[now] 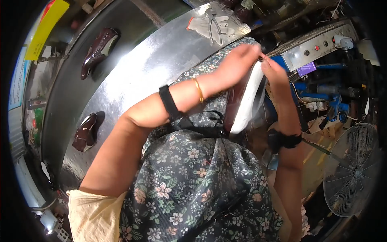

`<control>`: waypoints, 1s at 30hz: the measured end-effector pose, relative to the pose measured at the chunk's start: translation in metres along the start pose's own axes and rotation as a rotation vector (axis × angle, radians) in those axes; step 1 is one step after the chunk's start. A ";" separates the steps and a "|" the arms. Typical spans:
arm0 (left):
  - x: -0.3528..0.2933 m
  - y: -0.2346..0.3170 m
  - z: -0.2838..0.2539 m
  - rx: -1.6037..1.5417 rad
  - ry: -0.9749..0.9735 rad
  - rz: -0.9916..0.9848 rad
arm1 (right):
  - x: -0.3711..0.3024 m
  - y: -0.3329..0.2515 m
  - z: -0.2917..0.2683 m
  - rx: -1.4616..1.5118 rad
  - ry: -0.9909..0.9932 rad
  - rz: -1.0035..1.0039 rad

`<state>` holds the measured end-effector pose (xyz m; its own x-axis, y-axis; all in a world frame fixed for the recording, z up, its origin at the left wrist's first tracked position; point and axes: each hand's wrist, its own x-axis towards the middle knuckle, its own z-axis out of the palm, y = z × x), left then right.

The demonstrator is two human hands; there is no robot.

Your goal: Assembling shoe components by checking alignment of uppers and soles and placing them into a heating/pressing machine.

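A dark red shoe (231, 107) with a white underside (246, 101) is upright in front of my lap, its narrow end up. The fingers of my left hand (242, 59) are closed at that upper end. Right against them, my right hand (276, 71) pinches the same end, thumb beside the white underside. Both sets of fingertips meet there, and blur hides exactly which edge they grip. My left wrist wears a gold-coloured bangle (198, 90); black straps circle both arms.
On the metal table to the left lie two more dark red shoes, one far (98, 50) and one near (85, 135). Pincers (213, 28) rest on a pale glove (197, 26) at the table's far end. To the right are a control panel (318, 47) and a fan (354, 171).
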<state>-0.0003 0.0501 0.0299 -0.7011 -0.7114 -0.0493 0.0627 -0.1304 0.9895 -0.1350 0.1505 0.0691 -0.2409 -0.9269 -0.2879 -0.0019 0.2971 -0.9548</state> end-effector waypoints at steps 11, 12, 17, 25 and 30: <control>0.014 0.000 -0.018 0.124 -0.252 -0.213 | -0.060 0.096 0.016 0.648 0.170 0.041; 0.012 -0.003 -0.020 0.034 -0.256 -0.253 | -0.050 0.104 0.016 0.911 0.141 0.168; 0.001 -0.026 -0.038 0.029 -0.207 -0.369 | -0.035 0.089 0.073 0.149 0.219 0.076; 0.013 -0.059 -0.059 0.155 -0.163 -0.301 | 0.002 0.084 0.057 -0.780 0.103 0.060; 0.028 -0.052 -0.057 0.177 -0.202 -0.319 | 0.015 0.060 0.061 -1.396 0.225 -0.312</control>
<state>0.0172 -0.0024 -0.0306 -0.7918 -0.5026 -0.3470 -0.2912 -0.1887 0.9379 -0.0795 0.1405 0.0026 -0.1982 -0.9785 0.0573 -0.9772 0.1927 -0.0890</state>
